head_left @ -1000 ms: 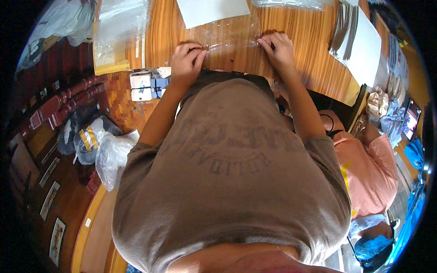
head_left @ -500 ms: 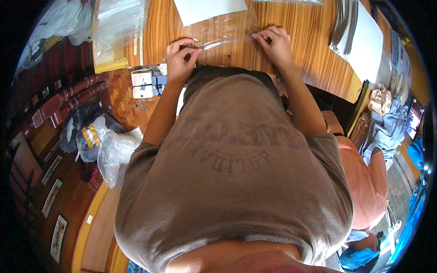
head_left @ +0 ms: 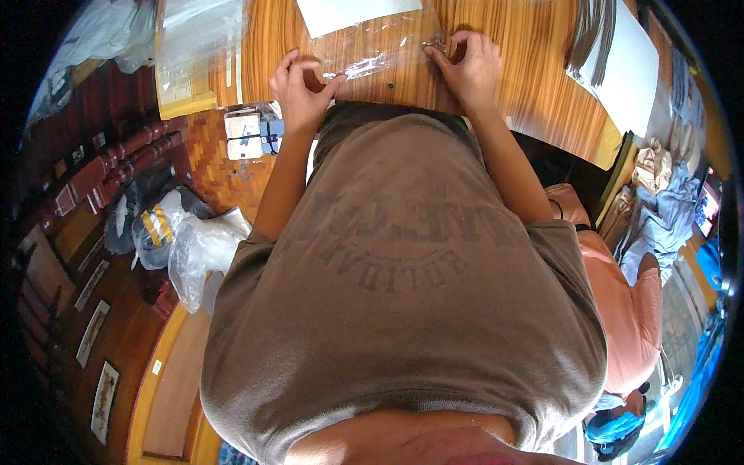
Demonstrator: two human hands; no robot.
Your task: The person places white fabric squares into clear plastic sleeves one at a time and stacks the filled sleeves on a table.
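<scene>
Clear plastic sleeve: your clear plastic sleeve (head_left: 380, 56) lies flat near the front edge of the wooden tabletop (head_left: 535, 81), between your hands, glare along its near side.
Left hand: your left hand (head_left: 304, 87) is at the sleeve's near left corner. Thumb tip at the film, thumb and index parted, other fingers spread, loose.
Right hand: your right hand (head_left: 470, 68) is at the sleeve's right side, thumb pointing in to the film, fingers curled above. Can't tell if you're pinching it.
White sheet: white sheet (head_left: 358, 14) just past the sleeve, cut off by the upper rim; overlap unclear.
Tabletop left: pile of clear plastic packaging (head_left: 200, 48), well apart from your left hand.
Tabletop right: fanned grey stack (head_left: 595, 39) resting on white paper (head_left: 629, 81), well apart from your right hand.
Floor, left: strapped bundle (head_left: 243, 133) on the parquet, translucent plastic bag (head_left: 203, 260) nearer you.
Your right side: co-worker in a salmon shirt (head_left: 624, 310); beyond, beige cloth (head_left: 652, 164) beside crumpled blue-grey cloth (head_left: 659, 213).
</scene>
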